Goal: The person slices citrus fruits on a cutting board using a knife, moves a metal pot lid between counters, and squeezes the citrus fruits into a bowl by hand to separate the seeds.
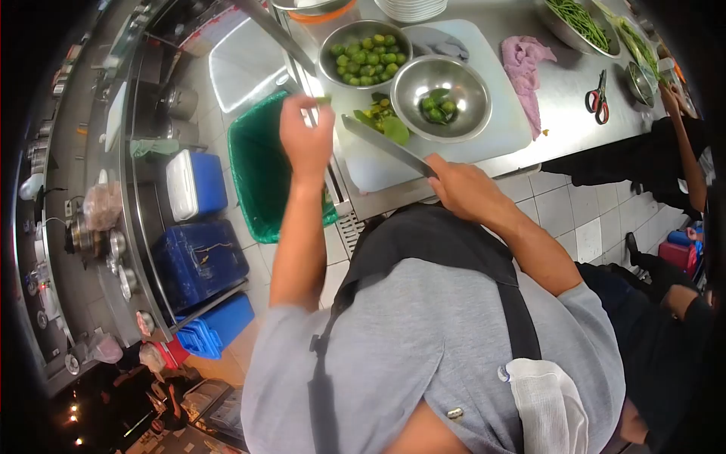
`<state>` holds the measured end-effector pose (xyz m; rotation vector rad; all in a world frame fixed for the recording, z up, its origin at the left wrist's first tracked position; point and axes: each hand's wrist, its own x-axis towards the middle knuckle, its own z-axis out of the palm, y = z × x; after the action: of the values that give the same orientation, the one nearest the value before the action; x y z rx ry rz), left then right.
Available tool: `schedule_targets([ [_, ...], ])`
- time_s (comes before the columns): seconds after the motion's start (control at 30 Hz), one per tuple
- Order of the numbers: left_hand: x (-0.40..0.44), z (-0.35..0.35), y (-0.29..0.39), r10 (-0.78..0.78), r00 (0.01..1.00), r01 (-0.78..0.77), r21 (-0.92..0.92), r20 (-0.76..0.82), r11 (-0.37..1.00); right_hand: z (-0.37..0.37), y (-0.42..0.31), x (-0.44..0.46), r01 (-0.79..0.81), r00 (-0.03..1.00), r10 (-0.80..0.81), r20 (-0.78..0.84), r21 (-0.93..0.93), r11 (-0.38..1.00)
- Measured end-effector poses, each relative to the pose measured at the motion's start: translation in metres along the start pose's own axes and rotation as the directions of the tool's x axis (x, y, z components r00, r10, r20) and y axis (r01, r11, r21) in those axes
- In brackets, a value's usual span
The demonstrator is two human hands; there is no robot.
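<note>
My right hand [456, 185] is closed round the handle of a knife [386, 146], whose blade lies low over the white cutting board [370, 170]. Raised left of the board, my left hand [308, 129] pinches a small green piece [324, 100] at its fingertips. Cut green pieces [393, 129] and small yellow-green bits lie beyond the blade. A steel bowl [349, 32] full of small green citrus fruits stands at the back left of the board. Nearer the middle, another steel bowl [470, 92] holds a few dark green pieces.
A green-lined bin [249, 163] stands on the floor at left. On the steel counter [563, 98] are a pink cloth [523, 64], red-handled scissors [597, 106] and a bowl of green beans [578, 26]. A co-worker's arm [684, 151] reaches in at far right.
</note>
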<state>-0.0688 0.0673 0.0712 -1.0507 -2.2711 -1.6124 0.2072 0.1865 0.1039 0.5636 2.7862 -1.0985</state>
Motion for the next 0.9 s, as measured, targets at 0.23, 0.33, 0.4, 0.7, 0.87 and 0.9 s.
schedule_targets([
  [0.23,0.072,0.074,0.039,0.377,0.851,-0.451,0.142,0.365,0.881,0.007,-0.001,-0.006,0.026,0.998,-0.025,-0.053,0.009,1.0],
  [0.33,0.049,0.116,0.069,0.391,0.67,-0.508,0.005,0.631,0.862,0.009,-0.003,-0.007,-0.012,0.999,0.012,-0.032,-0.015,1.0],
  [0.4,0.028,0.141,0.086,0.378,0.54,-0.631,0.064,0.752,0.773,0.007,-0.008,-0.008,-0.005,0.999,0.003,-0.044,-0.048,0.999],
  [0.7,0.013,0.153,0.09,0.33,0.499,-0.6,0.044,0.801,0.799,0.007,-0.006,-0.009,0.02,0.999,-0.022,-0.039,-0.07,0.997],
  [0.87,0.02,0.063,0.114,0.081,0.809,0.137,-0.32,0.582,0.937,0.005,0.001,-0.005,-0.048,0.998,0.051,-0.045,0.056,0.997],
  [0.9,0.017,0.041,0.108,0.056,0.857,0.157,-0.363,0.512,0.919,0.005,0.007,-0.005,-0.049,0.996,0.056,-0.068,0.101,0.994],
])
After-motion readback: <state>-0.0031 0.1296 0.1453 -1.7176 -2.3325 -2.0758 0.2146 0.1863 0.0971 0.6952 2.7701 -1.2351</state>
